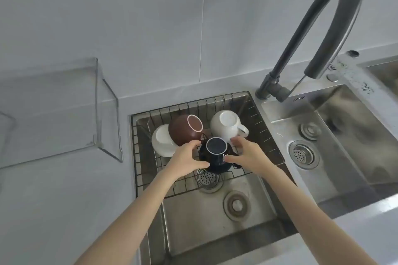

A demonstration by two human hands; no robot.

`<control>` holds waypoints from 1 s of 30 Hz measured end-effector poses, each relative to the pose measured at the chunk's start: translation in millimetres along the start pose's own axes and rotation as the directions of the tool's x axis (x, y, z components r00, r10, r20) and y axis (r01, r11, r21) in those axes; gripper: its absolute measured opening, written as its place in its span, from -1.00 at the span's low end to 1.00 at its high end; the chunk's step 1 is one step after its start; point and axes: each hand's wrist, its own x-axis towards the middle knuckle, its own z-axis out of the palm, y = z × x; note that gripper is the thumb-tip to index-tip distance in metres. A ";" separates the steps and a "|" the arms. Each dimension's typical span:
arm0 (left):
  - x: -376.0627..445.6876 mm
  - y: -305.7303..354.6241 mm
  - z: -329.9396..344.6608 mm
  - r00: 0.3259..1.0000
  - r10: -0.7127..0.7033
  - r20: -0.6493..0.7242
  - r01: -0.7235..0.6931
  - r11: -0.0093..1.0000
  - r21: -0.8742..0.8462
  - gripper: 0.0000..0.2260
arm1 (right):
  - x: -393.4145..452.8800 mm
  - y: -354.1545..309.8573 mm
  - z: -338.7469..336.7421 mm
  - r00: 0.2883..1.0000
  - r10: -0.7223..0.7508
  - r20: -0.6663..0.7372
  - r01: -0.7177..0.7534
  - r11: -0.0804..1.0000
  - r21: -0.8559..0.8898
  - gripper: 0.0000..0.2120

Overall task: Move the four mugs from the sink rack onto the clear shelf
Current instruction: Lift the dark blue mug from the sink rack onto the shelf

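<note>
Nearest, the left hand [187,158] and right hand [247,154] clasp the upturned black mug [215,157] in the sink rack [150,178]. Behind crowd three more mugs; lifting carelessly could knock the brown mug [185,130]. Farther left, the clear shelf [53,101] waits.

One head view — close above, facing steeply down at the sink [215,217] and wall [150,28].

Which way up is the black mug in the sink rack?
Upside down: the black mug shows its ringed base on top, with its mouth down on the rack.
</note>
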 end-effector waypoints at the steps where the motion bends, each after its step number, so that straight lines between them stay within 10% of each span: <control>1: 3.6 -1.6 2.6 1.000 0.002 0.001 -0.002 1.000 0.004 -0.30 | 2.8 3.4 2.0 1.000 0.006 0.014 -0.006 1.000 0.012 -0.39; 23: 10.0 -4.9 10.5 0.993 0.106 -0.056 -0.110 0.991 -0.076 -0.16 | 4.1 5.7 -2.0 0.999 0.007 0.035 -0.011 0.993 0.113 -0.25; 30: -36.4 38.6 -51.5 0.940 0.197 -0.279 -0.210 0.978 -0.015 -0.15 | -13.6 -74.8 -48.4 0.985 -0.171 -0.005 0.171 0.980 0.099 -0.26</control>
